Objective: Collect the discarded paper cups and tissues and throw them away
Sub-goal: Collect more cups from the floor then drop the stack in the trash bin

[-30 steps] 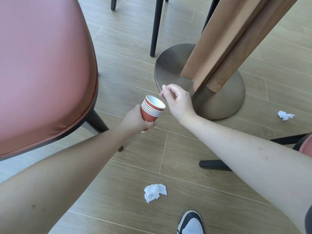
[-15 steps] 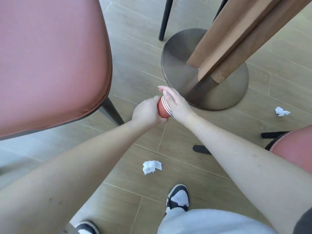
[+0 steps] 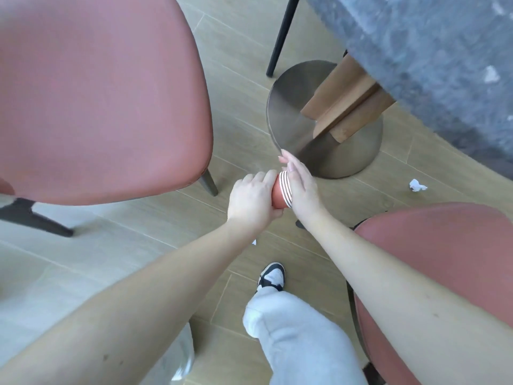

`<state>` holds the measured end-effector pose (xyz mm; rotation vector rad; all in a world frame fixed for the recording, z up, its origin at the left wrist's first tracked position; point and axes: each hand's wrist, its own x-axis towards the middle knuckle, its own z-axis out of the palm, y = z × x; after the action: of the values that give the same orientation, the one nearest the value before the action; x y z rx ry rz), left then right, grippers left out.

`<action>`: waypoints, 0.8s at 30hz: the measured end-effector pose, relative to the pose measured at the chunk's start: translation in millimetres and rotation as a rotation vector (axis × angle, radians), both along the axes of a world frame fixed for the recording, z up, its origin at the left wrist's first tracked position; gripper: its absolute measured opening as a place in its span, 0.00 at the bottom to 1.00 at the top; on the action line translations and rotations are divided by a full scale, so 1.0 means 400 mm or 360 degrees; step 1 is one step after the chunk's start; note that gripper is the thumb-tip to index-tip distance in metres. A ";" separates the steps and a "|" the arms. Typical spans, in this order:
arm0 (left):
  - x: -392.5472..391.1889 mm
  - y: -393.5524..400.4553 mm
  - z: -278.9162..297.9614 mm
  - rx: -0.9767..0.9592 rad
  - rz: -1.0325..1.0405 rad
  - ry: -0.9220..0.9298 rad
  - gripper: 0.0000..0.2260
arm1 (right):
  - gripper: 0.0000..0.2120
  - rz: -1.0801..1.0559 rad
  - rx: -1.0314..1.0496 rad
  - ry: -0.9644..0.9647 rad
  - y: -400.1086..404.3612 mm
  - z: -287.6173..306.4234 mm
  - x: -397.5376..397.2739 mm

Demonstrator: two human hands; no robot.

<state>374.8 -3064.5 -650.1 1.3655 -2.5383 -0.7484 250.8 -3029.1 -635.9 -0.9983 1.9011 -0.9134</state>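
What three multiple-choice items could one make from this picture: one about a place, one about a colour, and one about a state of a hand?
1. Where does the crumpled tissue lie?
A. on the floor, right of the metal table base
B. on the chair seat
C. inside the cup stack

2. What colour are the walls of the stacked paper cups?
A. blue
B. red-orange, with white rims
C. green

3. What is the right hand doing?
A. hanging idle at the side
B. gripping a chair leg
C. pressing flat against the rim end of the stack

Answers: 1 A, since the white wad sits on the wooden floor beyond the base; 2 B, since a red-orange wall and white rim lines show between the hands; 3 C, since its fingers are straight against the rims while the left hand grips the stack.
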 end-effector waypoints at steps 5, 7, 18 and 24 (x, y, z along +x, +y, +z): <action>0.081 0.020 0.190 0.0042 0.0077 -0.0122 0.27 | 0.27 -0.0039 0.0152 -0.0296 0.003 0.215 0.081; 0.123 0.042 0.247 0.0183 0.0208 -0.0138 0.26 | 0.26 -0.0138 0.0238 -0.0515 0.014 0.284 0.123; 0.281 0.087 0.696 0.0439 0.0282 0.0041 0.26 | 0.26 -0.0423 0.0040 -0.0779 0.117 0.710 0.285; 0.371 0.108 0.927 0.0519 0.0184 0.0251 0.27 | 0.22 -0.0331 -0.0095 -0.0702 0.178 0.927 0.350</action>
<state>523.2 -3021.1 -279.2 1.4627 -2.2664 -1.2354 390.7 -2957.8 -264.9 -0.5752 1.6247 -1.2051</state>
